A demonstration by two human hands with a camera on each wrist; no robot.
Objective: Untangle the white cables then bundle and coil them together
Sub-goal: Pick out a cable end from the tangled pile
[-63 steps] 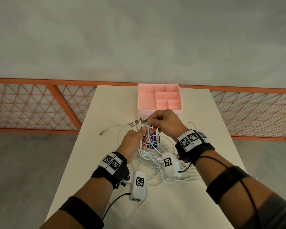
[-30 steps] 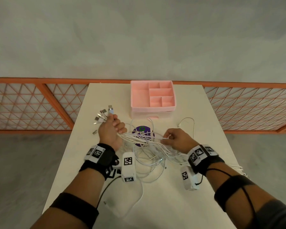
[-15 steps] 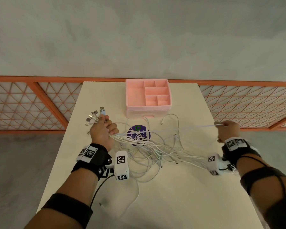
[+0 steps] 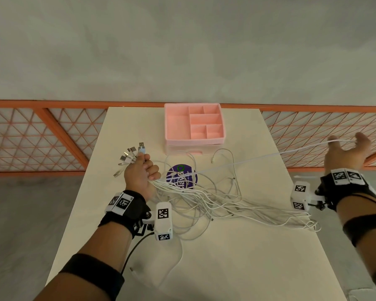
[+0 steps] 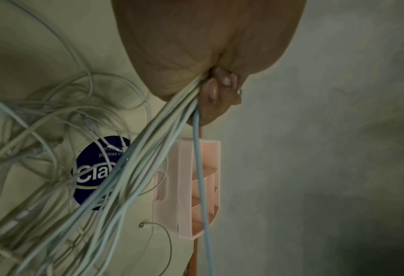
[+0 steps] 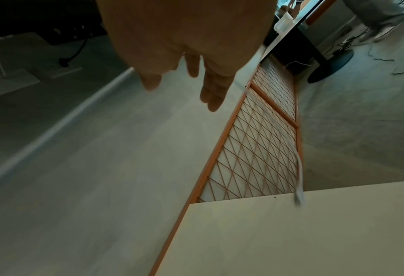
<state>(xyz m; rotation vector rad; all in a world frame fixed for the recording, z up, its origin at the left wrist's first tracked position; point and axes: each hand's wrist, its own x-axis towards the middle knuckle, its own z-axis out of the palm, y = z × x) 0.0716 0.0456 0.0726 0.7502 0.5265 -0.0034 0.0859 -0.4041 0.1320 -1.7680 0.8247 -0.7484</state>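
My left hand point(image 4: 142, 171) grips a bundle of white cables just below their USB plugs point(image 4: 131, 154), which fan out above the fist. In the left wrist view its curled fingers point(image 5: 220, 87) close round the bundle point(image 5: 153, 142). The rest of the cables lie in a loose tangle point(image 4: 215, 203) across the middle of the table. One cable point(image 4: 269, 154) stretches from that fist to my right hand point(image 4: 345, 152), which is raised beyond the table's right edge. The right hand's fingers point(image 6: 210, 97) are spread and straight, and a blurred cable end point(image 6: 299, 188) hangs free near it.
A pink compartment tray point(image 4: 176, 127) stands at the back of the cream table point(image 4: 237, 268). A round purple sticker point(image 4: 189, 171) lies under the cables. An orange lattice fence point(image 4: 52, 137) runs behind the table. Several cable loops trail to the table's right edge point(image 4: 308, 224).
My right hand has swept right and up past the table edge, drawing one cable out straight, and its fingers have opened. The left hand keeps its grip on the plug ends.
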